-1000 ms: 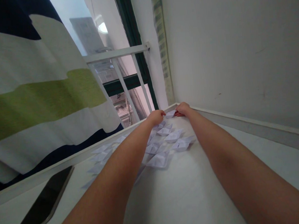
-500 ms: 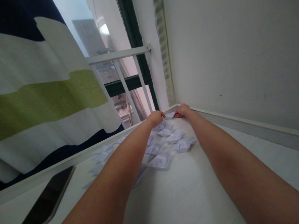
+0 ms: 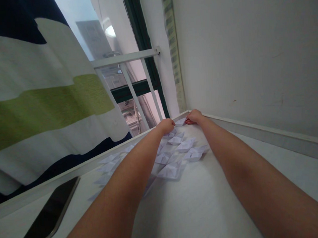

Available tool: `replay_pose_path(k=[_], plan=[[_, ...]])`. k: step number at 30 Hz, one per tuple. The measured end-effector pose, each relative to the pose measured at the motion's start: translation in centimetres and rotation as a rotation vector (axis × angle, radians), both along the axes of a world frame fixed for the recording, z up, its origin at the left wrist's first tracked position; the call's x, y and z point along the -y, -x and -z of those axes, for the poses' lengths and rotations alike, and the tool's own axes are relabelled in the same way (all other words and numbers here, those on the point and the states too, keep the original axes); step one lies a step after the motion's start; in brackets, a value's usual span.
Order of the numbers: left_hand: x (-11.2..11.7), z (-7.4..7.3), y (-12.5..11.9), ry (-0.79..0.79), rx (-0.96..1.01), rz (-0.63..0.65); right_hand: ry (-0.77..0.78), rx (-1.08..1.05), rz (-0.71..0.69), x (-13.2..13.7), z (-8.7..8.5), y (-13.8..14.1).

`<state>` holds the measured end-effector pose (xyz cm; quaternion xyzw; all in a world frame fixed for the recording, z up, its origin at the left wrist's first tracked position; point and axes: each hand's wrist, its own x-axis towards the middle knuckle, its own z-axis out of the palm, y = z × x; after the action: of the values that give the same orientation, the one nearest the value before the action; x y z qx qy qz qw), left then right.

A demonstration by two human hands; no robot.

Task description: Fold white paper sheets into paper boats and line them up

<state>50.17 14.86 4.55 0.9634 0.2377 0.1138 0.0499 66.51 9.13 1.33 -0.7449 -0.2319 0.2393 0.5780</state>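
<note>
At the far corner of the white surface, a small folded white paper boat lies between my two hands. My left hand has its fingers curled in at the boat's left end. The fingers of my right hand are closed at the boat's right end. Nearer to me, several more paper boats are grouped in rows. One boat sits at the near side of the group. My left forearm hides part of the group, and other boats show to its left.
A dark phone lies at the left on the white surface. Raised edging runs along the wall side. A striped curtain hangs at the left, beside a white railing and a window. A plain wall stands at the right.
My left hand has shifted very slightly left and down at the boat's end. The right hand and the boats look the same.
</note>
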Motion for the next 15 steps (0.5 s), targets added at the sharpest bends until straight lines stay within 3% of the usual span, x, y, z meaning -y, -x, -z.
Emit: replay_pose_path(k=[9, 15], plan=[[0.04, -0.01, 0.02, 0.045, 0.033, 0.003, 0.001, -0.006, -0.024, 0.44, -0.44, 0.81], [-0.05, -0.11, 0.09, -0.02, 0.023, 0.019, 0.031, -0.012, 0.0, 0.62, -0.56, 0.57]])
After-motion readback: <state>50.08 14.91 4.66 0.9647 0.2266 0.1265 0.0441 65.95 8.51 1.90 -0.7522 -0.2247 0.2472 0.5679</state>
